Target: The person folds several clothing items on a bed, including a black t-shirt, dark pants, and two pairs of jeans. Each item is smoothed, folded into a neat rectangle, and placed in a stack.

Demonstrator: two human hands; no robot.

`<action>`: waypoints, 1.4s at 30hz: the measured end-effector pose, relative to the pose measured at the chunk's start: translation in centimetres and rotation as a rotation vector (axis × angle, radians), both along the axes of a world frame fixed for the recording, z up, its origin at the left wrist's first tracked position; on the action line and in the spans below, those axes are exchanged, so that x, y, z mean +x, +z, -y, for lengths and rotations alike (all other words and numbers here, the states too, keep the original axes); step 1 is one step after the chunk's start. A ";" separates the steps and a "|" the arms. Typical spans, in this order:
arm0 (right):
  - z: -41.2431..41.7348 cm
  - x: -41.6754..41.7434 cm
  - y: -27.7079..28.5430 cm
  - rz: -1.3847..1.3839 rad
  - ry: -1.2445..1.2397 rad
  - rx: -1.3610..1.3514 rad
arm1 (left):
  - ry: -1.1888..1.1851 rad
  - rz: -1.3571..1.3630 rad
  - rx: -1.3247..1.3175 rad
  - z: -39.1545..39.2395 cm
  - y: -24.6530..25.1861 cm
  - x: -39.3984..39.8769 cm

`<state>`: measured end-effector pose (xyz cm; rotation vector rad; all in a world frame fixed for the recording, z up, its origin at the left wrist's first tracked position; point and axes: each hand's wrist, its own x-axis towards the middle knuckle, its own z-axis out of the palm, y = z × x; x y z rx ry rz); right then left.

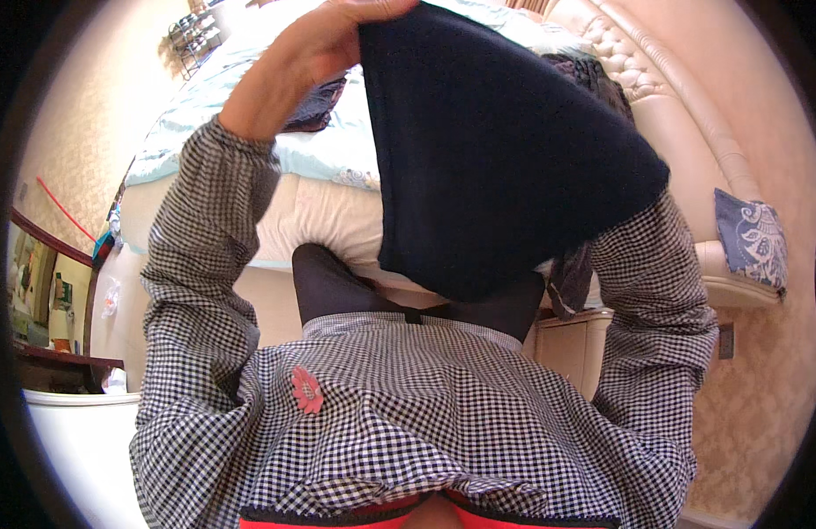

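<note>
A black cloth garment is spread out in the air before me, above the edge of the bed. My left hand is raised and grips its upper left corner, with the fingertips partly cut off by the top of the picture. The cloth hides my right hand; only the checked right sleeve shows, reaching up behind the garment's right side. Under the cloth's lower right edge hangs a dark grey piece of fabric, and what holds it is hidden. On the bed beside my left wrist lies a dark blue folded garment.
The bed, with a pale blue patterned cover, stands right before my knees. Its tufted cream headboard is at the right, near dark textured fabric. A bedside cabinet stands right; a mirror is left.
</note>
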<state>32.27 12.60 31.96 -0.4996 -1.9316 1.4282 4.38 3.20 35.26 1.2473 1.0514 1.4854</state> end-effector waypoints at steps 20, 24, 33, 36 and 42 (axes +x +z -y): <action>-7.3 0.0 1.6 -0.126 0.272 -0.283 | 0.238 -0.399 -0.515 -2.1 5.8 -4.6; -9.7 -0.2 4.4 -0.123 0.114 -0.227 | 0.308 -0.468 -0.651 -3.1 8.2 -4.8; -10.9 0.2 8.5 0.278 0.058 -0.002 | 0.008 -0.727 -0.477 -0.7 10.0 -2.1; -11.7 0.6 8.7 0.491 -0.030 0.002 | -0.218 -0.713 -0.542 -0.9 10.1 -1.0; -9.3 0.3 12.8 0.333 0.176 -0.069 | -0.129 -0.769 -0.354 -0.2 11.4 -1.5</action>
